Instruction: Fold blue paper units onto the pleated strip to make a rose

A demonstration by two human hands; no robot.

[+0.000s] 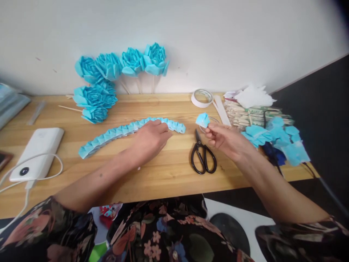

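Observation:
A long chain of folded light-blue paper pieces [114, 133] curves across the wooden table [163, 171]. My left hand [151, 137] rests on the chain near its right end, fingers curled and pressing down on it. My right hand [227, 139] is raised a little above the table and pinches a small folded blue paper piece [203, 119] between thumb and fingers. Black scissors [203, 155] lie on the table between my hands, just below the right one.
Several blue paper roses on sticks [114, 76] lean against the white wall. A tape roll [201, 98], a stack of banknote-like slips [253, 113] and loose blue paper squares [283, 140] lie at the right. A white power bank with cable [38, 152] sits at the left.

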